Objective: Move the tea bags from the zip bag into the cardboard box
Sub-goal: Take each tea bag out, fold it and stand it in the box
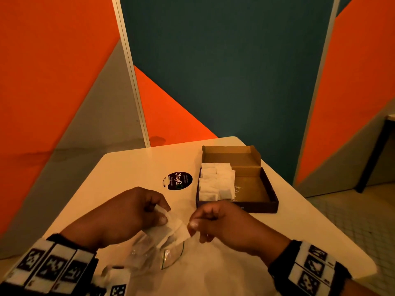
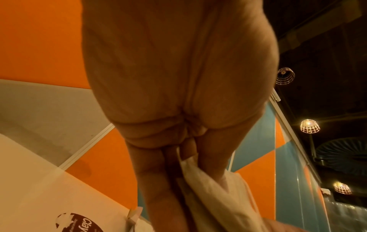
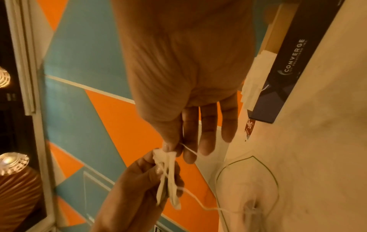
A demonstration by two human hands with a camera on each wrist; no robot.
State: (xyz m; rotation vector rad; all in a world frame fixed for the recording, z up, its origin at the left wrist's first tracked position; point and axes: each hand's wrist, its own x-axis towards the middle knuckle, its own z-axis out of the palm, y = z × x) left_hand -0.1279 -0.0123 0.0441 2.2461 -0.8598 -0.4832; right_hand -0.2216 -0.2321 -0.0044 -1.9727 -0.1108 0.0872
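Small bunch of white tea bags (image 1: 174, 228) held above the table, between the two hands. Long axis runs from upper left to lower right in the head view, far end under the left fingers, near end at the right thumb. In the right wrist view the bags (image 3: 167, 175) hang edge-on, with a thin string trailing off toward the zip bag.

Left hand (image 1: 128, 216): fingers curled, thumb and fingers pinching the upper end of the bunch. Left wrist view shows the paper clamped between thumb and fingers (image 2: 210, 166).

Right hand (image 1: 222, 223): thumb and forefinger pinching the lower corner of the bunch; the other fingers (image 3: 228, 125) lie fairly straight and hold nothing.

Zip bag (image 1: 156, 256): clear plastic, lying crumpled on the table just below the hands, mouth facing right, its green-lined rim curved open.

Cardboard box (image 1: 256, 189): open, dark outside, brown inside, lid flap standing at the far side. It sits on the table beyond the right hand. A heap of white tea bags (image 1: 215, 182) fills its left half.

White table (image 1: 132, 167) bears a round black sticker (image 1: 179, 180) left of the box.
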